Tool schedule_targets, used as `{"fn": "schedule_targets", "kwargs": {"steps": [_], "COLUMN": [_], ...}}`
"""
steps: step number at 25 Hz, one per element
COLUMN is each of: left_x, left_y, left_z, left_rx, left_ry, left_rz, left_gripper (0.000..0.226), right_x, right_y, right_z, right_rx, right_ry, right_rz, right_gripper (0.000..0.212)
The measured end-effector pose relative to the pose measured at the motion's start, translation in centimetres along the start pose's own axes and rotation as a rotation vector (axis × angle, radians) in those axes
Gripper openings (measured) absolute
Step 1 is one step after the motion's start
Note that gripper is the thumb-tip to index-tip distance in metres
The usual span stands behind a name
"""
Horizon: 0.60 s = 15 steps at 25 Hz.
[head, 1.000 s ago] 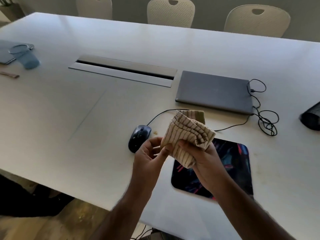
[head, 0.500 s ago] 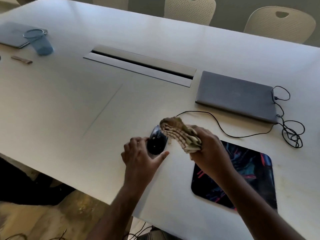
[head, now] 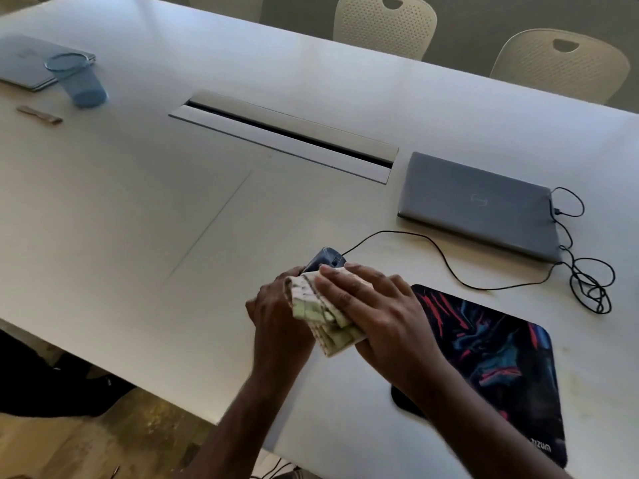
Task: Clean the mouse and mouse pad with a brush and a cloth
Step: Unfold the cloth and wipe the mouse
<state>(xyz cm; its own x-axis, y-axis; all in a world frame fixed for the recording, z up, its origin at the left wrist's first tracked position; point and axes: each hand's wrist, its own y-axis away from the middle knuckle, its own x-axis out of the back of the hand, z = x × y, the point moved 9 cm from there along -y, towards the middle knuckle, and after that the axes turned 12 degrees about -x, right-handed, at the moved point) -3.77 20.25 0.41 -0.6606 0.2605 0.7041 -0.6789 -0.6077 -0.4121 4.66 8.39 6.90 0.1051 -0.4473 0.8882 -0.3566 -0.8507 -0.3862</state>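
Observation:
A dark wired mouse (head: 325,259) sits left of the mouse pad near the table's front edge; only its front end shows. My left hand (head: 276,316) grips it from the left side. A folded beige striped cloth (head: 318,312) lies over the mouse's rear, and my right hand (head: 377,312) holds it there with fingers laid across its top. The dark mouse pad (head: 491,354) with red and blue streaks lies flat just right of my hands, partly hidden by my right forearm.
A shut grey laptop (head: 480,205) lies behind the pad, with the mouse cable (head: 584,274) coiled at its right. Far left are a blue cup (head: 77,81), another laptop (head: 24,60) and a small brown stick-like item (head: 39,115). A cable slot (head: 283,133) crosses the table's middle.
My left hand let go of the cloth and took hold of the mouse. My right hand brought the cloth down onto the mouse. The view shifted left.

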Motion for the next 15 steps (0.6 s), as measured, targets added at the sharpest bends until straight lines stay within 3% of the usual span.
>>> {"fn": "schedule_targets", "kwargs": {"steps": [3,5,7,12,15], "left_x": [0.9,1.5,1.9,2.7,2.8], "left_y": [-0.4,-0.9,-1.1,-1.7,-1.7], "left_z": [0.0,0.2,0.4,0.9,0.8], "left_rx": [0.016,-0.001,-0.031,-0.054,-0.003], "left_ry": [0.405,0.546,0.56,0.337,0.409], "left_rz": [0.095,0.161,0.189,0.208,0.217], "left_gripper": [0.037,0.038,0.039,0.024,0.039], "right_x": [0.6,0.9,1.1,1.6,2.0], "right_y": [-0.2,-0.4,-0.7,-2.3,-3.4], "right_z": [-1.4,-1.5,-1.6,-1.1,-0.7], "right_rx": [0.042,0.027,0.005,-0.078,-0.124], "right_ry": [0.031,0.036,0.054,0.053,0.062], "right_rz": [0.059,0.075,0.087,0.096,0.097], "right_gripper": [0.053,0.052,0.052,0.054,0.053]}}
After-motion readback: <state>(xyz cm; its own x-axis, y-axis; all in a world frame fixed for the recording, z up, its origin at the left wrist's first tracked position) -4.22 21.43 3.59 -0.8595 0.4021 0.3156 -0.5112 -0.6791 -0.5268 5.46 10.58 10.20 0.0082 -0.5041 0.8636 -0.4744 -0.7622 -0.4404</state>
